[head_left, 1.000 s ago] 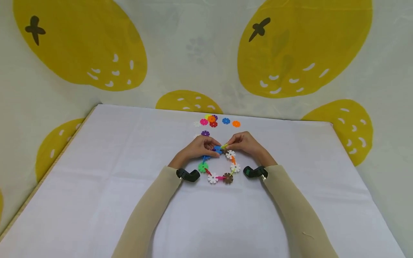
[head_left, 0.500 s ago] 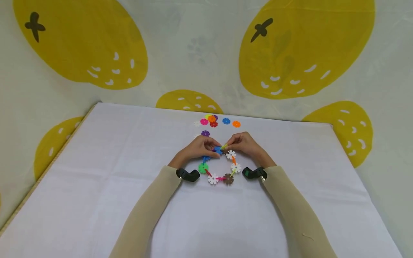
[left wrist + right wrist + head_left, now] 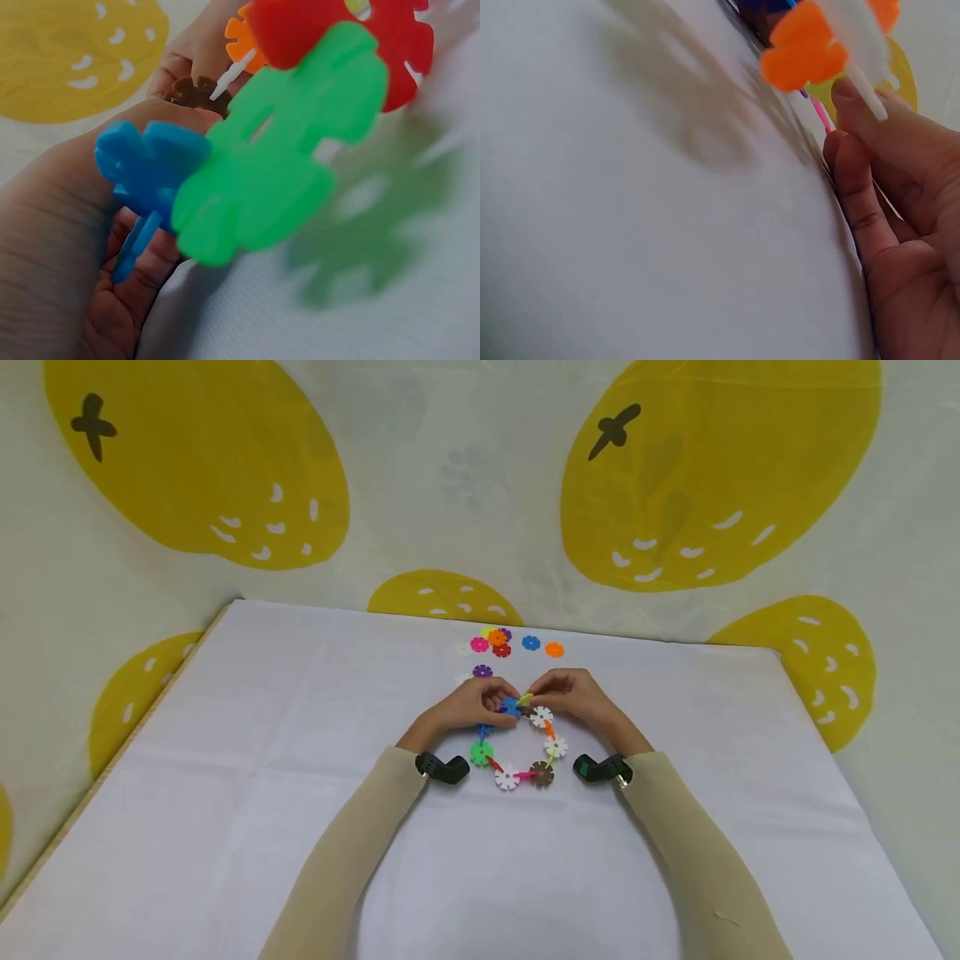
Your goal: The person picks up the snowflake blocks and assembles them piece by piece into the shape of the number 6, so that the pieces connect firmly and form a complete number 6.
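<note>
Slotted plastic discs are joined edge to edge into a ring on the white cloth. At the ring's far side, my left hand [image 3: 463,703] pinches a blue disc [image 3: 511,707] between thumb and fingers. Opposite it, my right hand [image 3: 576,695] pinches a yellow disc [image 3: 526,699], which meets the blue one's edge in the head view. A green disc [image 3: 247,210] and another blue disc [image 3: 154,161] hang below the left wrist. Close to the right hand are an orange disc [image 3: 802,56] and a white disc [image 3: 542,717]. My fingers partly hide the yellow disc.
Loose discs lie beyond the hands: purple [image 3: 482,671], pink [image 3: 479,644], dark red [image 3: 502,650], blue [image 3: 531,642] and orange [image 3: 555,649], among others. The white-covered table [image 3: 225,760] ends at a patterned cloth backdrop [image 3: 450,485].
The head view has shifted slightly, so everything sits a little further right. The ring's near part has swung slightly. Both hands keep the same discs in nearly the same place.
</note>
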{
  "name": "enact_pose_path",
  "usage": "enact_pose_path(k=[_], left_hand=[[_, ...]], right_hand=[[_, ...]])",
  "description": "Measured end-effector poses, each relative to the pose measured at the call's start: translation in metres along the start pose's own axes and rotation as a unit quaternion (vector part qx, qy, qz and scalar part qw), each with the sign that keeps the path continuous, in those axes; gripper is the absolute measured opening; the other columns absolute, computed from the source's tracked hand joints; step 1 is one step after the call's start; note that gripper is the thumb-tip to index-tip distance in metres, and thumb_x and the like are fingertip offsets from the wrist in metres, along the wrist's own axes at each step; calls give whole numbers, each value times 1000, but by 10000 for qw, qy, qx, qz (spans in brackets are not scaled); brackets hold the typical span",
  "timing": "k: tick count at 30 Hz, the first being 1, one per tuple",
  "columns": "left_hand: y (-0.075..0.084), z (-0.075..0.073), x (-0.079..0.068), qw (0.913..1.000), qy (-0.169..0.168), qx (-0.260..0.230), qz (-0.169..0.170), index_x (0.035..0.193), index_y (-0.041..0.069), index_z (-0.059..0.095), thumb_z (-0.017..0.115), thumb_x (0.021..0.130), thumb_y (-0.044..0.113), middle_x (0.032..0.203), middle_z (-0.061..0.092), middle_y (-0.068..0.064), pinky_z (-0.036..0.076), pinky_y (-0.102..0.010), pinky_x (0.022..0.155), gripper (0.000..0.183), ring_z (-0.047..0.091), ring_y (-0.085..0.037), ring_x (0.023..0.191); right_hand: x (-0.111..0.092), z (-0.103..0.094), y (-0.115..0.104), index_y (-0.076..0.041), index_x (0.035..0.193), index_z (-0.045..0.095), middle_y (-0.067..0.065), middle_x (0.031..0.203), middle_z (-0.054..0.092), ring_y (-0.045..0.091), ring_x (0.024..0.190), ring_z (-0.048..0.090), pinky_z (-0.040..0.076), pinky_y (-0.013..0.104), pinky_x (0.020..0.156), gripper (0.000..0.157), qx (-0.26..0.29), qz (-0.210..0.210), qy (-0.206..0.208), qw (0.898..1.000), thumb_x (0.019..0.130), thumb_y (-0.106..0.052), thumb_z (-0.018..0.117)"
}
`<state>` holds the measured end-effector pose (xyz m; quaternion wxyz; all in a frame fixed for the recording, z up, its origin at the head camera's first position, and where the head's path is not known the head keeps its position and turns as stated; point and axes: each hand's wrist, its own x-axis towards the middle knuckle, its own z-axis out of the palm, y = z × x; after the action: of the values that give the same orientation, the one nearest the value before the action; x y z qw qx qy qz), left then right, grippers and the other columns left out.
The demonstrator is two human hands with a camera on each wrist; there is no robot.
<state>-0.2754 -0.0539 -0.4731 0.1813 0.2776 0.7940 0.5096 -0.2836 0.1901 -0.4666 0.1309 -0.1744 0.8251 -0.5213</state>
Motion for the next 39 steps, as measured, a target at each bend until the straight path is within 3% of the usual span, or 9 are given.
enact_pose_path(k=[11, 24, 30, 35, 39], left_hand=[[-2, 1, 2, 9997, -19, 138, 224, 117, 6, 64, 79, 83, 17, 91, 57, -4, 44, -20, 70, 38, 50, -14, 79], [-5, 1, 1, 9994, -39, 208, 277, 117, 5, 64, 78, 83, 16, 91, 58, -4, 44, -19, 70, 38, 51, -13, 78], [-3, 1, 1, 9995, -51, 161, 281, 117, 5, 64, 78, 83, 16, 91, 58, -4, 44, -19, 70, 38, 50, -13, 78], [-4, 1, 2, 9994, -62, 181, 299, 117, 5, 64, 79, 82, 16, 91, 58, -4, 44, -19, 70, 39, 51, -12, 77], [-5, 0, 1, 9996, -61, 130, 249, 117, 5, 64, 79, 82, 16, 91, 58, -4, 45, -19, 69, 40, 51, -13, 77]], right_hand=[[5, -17, 7, 1, 103, 70, -3, 90, 69, 14, 80, 60, 51, 17, 73, 28, 142, 217, 1319, 9909, 87, -21, 75], [30, -18, 12, -1, 111, 69, -3, 90, 62, 8, 68, 51, 43, 14, 56, 32, 385, 884, 2276, 9690, 87, -19, 76], [38, -21, 8, -4, 120, 66, 2, 91, 54, 9, 65, 47, 43, 13, 55, 34, 308, 1311, 2374, 9620, 88, -14, 73], [42, -24, 4, -8, 130, 62, 1, 95, 49, 10, 69, 46, 43, 13, 57, 41, 260, 1738, 2170, 9602, 90, -14, 70], [43, -24, 2, -7, 131, 60, 2, 96, 49, 11, 68, 45, 41, 13, 55, 42, 269, 1824, 1997, 9624, 91, -14, 70]])
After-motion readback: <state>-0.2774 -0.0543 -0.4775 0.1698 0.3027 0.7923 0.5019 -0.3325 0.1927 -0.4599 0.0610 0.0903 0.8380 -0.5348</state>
